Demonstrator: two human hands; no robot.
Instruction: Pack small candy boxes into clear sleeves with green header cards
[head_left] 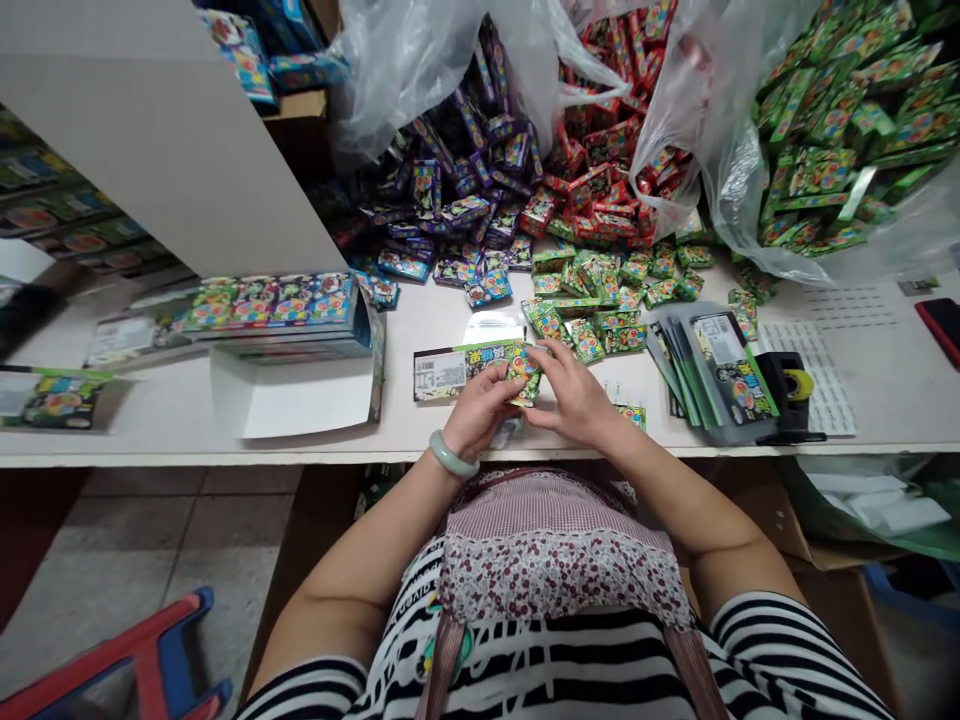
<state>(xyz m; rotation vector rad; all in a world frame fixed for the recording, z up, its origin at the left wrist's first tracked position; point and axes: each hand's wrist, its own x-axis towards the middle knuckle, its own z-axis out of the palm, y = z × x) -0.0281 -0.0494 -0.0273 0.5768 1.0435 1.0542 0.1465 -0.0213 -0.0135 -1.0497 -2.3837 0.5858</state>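
A long printed cardboard pack [439,376] with a green edge and a white barcode label lies level at the front of the table between my hands. My left hand [480,408], with a pale bangle at the wrist, is closed on its right part. My right hand [574,398] grips the pack's right end, thumb below and fingers on top. My fingers cover part of its print. Just beyond it lie loose small green candy boxes [585,338]. A bit of clear plastic shows under my left hand.
Clear bags at the back spill purple boxes [427,190], red boxes [611,190] and green boxes [821,172]. An open white carton [300,400] with rows of packs stands left. Stacked printed cards [724,370] and a black tape dispenser [787,395] sit right. A stool [142,660] stands below left.
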